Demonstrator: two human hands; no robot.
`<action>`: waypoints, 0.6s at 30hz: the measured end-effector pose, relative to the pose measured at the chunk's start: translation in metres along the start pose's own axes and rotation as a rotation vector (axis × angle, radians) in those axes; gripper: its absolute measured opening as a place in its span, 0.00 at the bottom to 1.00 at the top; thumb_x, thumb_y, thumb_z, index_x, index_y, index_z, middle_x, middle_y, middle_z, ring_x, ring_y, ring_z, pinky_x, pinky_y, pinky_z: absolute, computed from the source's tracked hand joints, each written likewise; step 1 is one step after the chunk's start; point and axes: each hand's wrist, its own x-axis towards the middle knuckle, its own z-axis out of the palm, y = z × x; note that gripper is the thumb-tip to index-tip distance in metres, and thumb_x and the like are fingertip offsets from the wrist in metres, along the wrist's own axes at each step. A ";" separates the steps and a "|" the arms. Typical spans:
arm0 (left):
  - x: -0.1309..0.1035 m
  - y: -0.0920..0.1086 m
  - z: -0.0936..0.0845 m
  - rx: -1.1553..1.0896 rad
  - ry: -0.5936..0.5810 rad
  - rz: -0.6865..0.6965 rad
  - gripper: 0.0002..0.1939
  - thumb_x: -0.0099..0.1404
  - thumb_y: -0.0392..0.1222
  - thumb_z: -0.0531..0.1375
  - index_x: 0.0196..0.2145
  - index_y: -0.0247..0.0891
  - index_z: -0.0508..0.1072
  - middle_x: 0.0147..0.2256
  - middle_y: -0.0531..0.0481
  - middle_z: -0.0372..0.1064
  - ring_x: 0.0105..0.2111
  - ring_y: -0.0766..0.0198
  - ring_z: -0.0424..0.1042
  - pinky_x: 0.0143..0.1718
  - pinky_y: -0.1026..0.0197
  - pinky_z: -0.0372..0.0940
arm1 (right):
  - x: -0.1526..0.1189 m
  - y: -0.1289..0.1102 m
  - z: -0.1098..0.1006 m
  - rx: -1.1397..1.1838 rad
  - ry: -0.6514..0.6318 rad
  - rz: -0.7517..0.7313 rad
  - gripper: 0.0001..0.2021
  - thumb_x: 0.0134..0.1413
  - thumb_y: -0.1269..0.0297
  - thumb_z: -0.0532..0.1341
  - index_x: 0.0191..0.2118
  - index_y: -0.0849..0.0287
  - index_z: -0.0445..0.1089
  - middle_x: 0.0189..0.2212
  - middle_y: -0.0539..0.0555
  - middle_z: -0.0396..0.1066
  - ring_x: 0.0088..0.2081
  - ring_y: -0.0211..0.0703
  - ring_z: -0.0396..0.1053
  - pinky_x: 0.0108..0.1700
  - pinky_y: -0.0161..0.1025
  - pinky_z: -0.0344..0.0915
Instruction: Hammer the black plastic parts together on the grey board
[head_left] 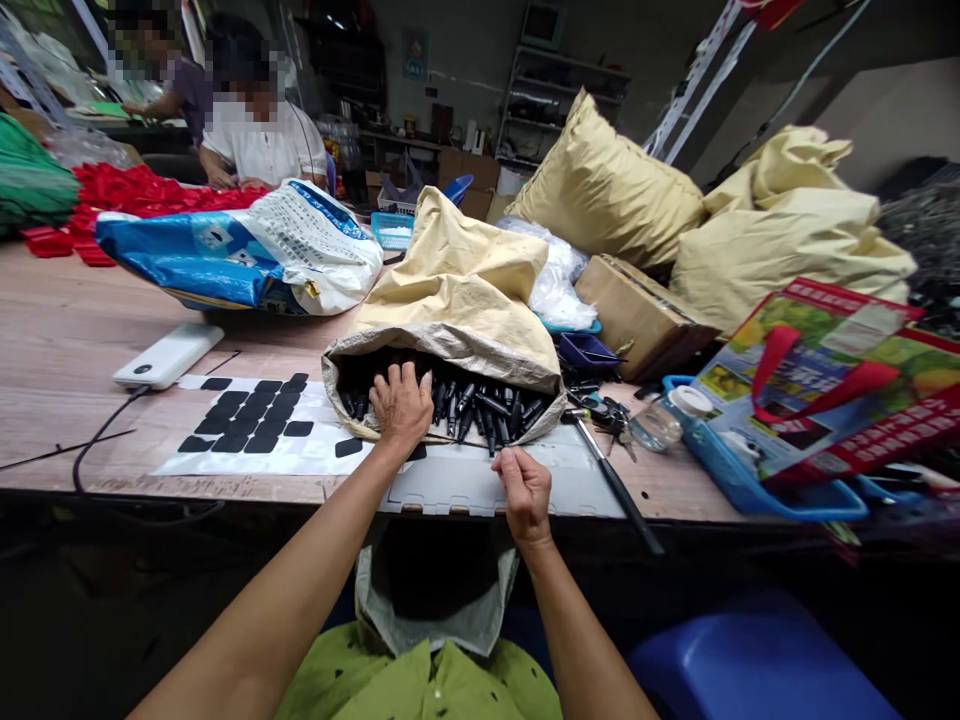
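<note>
A cream woven sack (457,285) lies on the table with its mouth towards me. Many small black pen-like parts (487,405) spill inside its opening. My left hand (403,408) reaches into the left side of the mouth, fingers stretched out over the parts. Just below the sack's lip, my right hand (526,490) is closed with thumb and forefinger pinched. Whatever the pinch holds, if anything, is too small to make out beside the nearest black parts. In my lap a second sack (472,635) gapes open under the table edge.
On the left are a white power bank (169,357) and a sheet of black stickers (247,415). At right lie a black-handled tool (619,485), keys (619,428), a jar (660,425) and a blue basket (780,500). Two people sit behind a blue-white bag (247,250).
</note>
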 end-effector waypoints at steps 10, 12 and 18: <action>-0.026 -0.035 0.003 -0.230 0.096 0.208 0.33 0.65 0.42 0.62 0.65 0.33 0.58 0.69 0.31 0.49 0.71 0.38 0.45 0.69 0.36 0.47 | 0.001 0.003 0.000 0.007 -0.013 0.001 0.21 0.67 0.51 0.56 0.25 0.58 0.67 0.20 0.47 0.58 0.25 0.36 0.56 0.27 0.34 0.52; -0.030 -0.039 0.001 -0.253 0.176 0.188 0.25 0.61 0.42 0.66 0.54 0.34 0.67 0.66 0.31 0.51 0.69 0.39 0.49 0.68 0.38 0.51 | 0.001 0.003 0.000 0.006 -0.022 -0.004 0.21 0.66 0.52 0.56 0.25 0.58 0.66 0.20 0.47 0.59 0.25 0.36 0.57 0.27 0.34 0.52; -0.036 -0.049 -0.007 -0.203 0.200 0.219 0.08 0.61 0.42 0.68 0.34 0.38 0.73 0.56 0.37 0.62 0.61 0.42 0.60 0.63 0.41 0.58 | 0.001 0.001 -0.001 -0.012 -0.018 -0.014 0.20 0.66 0.53 0.56 0.25 0.58 0.67 0.20 0.47 0.59 0.25 0.36 0.57 0.27 0.35 0.52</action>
